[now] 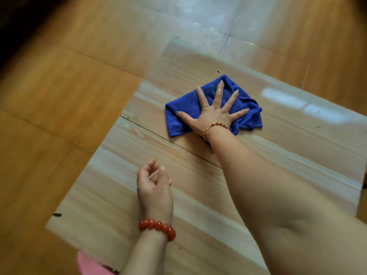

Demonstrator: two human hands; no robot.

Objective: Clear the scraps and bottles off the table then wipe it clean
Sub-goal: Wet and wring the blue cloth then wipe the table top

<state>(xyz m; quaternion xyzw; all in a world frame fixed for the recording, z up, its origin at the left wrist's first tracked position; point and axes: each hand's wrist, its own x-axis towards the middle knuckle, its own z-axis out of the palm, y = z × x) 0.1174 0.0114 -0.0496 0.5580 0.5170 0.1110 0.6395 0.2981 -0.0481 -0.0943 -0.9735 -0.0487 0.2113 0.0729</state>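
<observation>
Blue microfibre cloth pressed flat under spread right hand mid-wipe on pale wood-grain table; no scraps/bottles visible, left hand loosely curled, holding nothing.

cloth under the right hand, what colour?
Solid blue cloth, pressed flat by the right hand; shows clearly in the head view.

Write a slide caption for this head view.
Right hand presses a blue cloth flat on the wooden table.
</observation>
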